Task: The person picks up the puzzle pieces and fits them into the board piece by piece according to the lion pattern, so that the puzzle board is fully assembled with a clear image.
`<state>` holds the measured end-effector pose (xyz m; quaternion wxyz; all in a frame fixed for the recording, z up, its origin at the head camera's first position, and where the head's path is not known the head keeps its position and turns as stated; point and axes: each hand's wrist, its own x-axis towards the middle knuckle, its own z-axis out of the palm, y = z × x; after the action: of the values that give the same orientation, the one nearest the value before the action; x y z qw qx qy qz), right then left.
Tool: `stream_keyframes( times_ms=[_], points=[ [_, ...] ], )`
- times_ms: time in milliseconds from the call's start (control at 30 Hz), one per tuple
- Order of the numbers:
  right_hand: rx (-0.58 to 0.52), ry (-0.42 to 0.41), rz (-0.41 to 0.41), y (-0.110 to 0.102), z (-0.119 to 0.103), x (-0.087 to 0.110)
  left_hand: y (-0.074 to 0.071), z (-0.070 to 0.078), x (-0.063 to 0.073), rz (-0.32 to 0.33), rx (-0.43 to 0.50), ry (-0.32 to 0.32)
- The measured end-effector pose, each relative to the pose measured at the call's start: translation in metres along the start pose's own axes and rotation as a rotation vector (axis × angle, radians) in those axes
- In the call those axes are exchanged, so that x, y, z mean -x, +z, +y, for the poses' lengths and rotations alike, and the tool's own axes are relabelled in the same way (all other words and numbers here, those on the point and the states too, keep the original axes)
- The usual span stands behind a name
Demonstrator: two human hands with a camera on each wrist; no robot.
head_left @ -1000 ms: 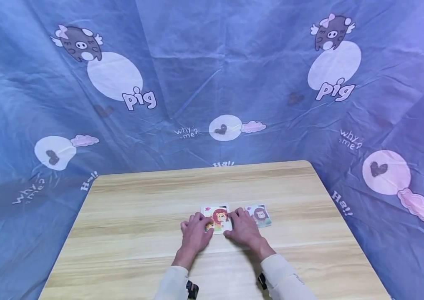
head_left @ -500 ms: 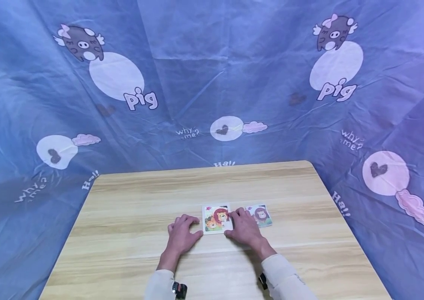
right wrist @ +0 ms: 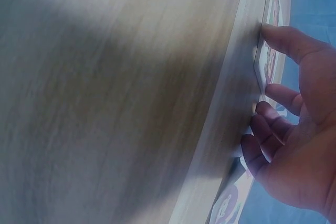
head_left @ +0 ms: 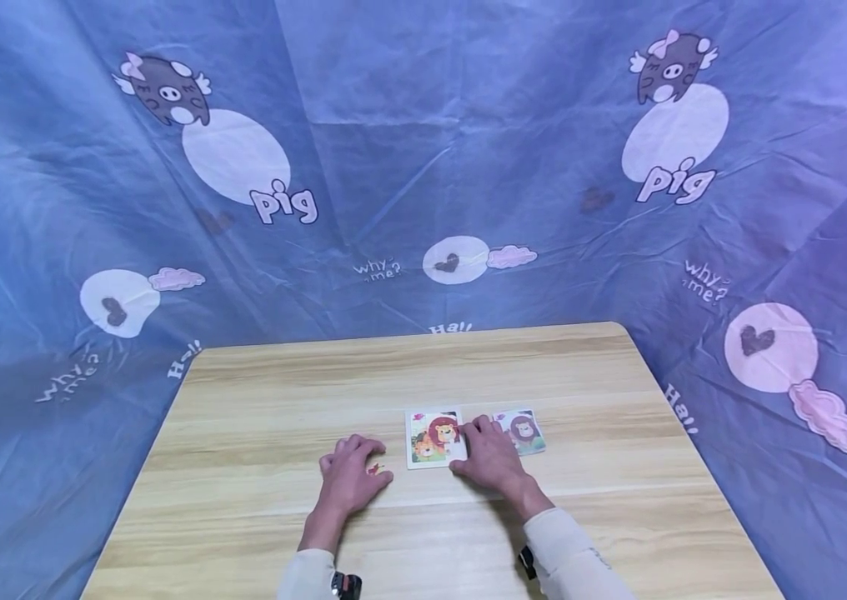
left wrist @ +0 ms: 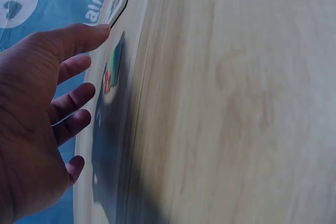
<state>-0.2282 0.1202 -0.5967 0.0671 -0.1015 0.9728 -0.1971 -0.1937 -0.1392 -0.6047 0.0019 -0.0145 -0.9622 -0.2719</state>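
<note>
A square jigsaw puzzle [head_left: 429, 446] with a lion picture lies flat on the wooden table, a pale bare patch at its lower right. My right hand [head_left: 494, 454] holds it at the right side, thumb and index finger on its edge in the right wrist view. To the left of the puzzle, my left hand [head_left: 351, 475] is spread with loosely bent fingers around a small puzzle piece [head_left: 375, 469], red and yellow-green. In the left wrist view, that piece [left wrist: 114, 66] lies on the table, apart from the fingertips.
A second, paler lion picture card [head_left: 524, 431] lies right of the puzzle, partly behind my right hand. Blue printed cloth [head_left: 363, 167] hangs behind and beside the table [head_left: 281, 392]. The table's far edge runs along the cloth.
My left hand has left the puzzle and moved left toward the near side, the small piece now showing between its fingers and thumb. The right hand has stayed at the puzzle's edge.
</note>
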Motion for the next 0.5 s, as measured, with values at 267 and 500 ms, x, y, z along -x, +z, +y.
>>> stream_keyframes(
  times_ms=[267,500],
  points=[
    [0.015,0.008,0.001,0.001,-0.002,-0.003,-0.005,-0.014,0.003,-0.014,-0.029,0.014],
    [0.013,0.005,0.010,0.002,-0.004,-0.005,-0.007,-0.023,0.003,-0.012,-0.041,0.028]
  ],
)
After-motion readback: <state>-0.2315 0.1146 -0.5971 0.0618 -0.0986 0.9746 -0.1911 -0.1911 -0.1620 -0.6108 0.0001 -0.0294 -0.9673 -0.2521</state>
